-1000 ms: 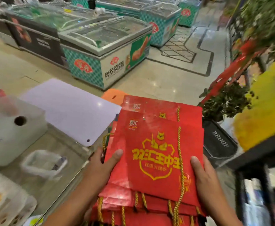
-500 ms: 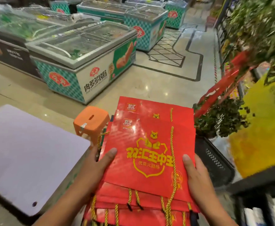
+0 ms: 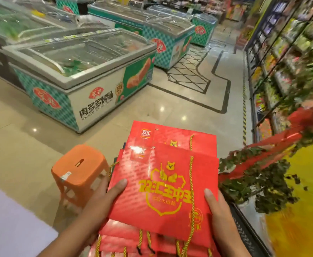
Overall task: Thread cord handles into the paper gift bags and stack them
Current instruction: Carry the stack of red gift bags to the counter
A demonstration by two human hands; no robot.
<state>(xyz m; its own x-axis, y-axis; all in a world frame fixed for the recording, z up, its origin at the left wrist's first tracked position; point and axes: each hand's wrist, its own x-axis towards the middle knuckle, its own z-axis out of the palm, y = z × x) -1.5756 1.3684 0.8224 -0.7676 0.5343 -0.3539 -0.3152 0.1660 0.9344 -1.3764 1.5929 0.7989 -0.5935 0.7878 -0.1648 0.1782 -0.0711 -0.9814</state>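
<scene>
A stack of flat red paper gift bags (image 3: 163,182) with yellow print is carried in front of me, in the lower middle of the head view. Gold cord handles (image 3: 191,197) lie across the top bag and hang from the near ends of the bags below. My left hand (image 3: 103,199) grips the stack's left edge, thumb on the top bag. My right hand (image 3: 218,214) holds the right edge, thumb on top as well. The undersides of the bags are hidden.
An orange plastic stool (image 3: 79,167) stands on the shop floor just left of the stack. Chest freezers (image 3: 81,71) line the left and back. Store shelves (image 3: 281,62) and a plant with red ribbon (image 3: 259,173) crowd the right. A white board (image 3: 12,219) fills the lower left corner.
The view has swung right and away from the counter: the white board slid to the lower left, the stool came fully into sight. Both hands keep the same grip on the stack.
</scene>
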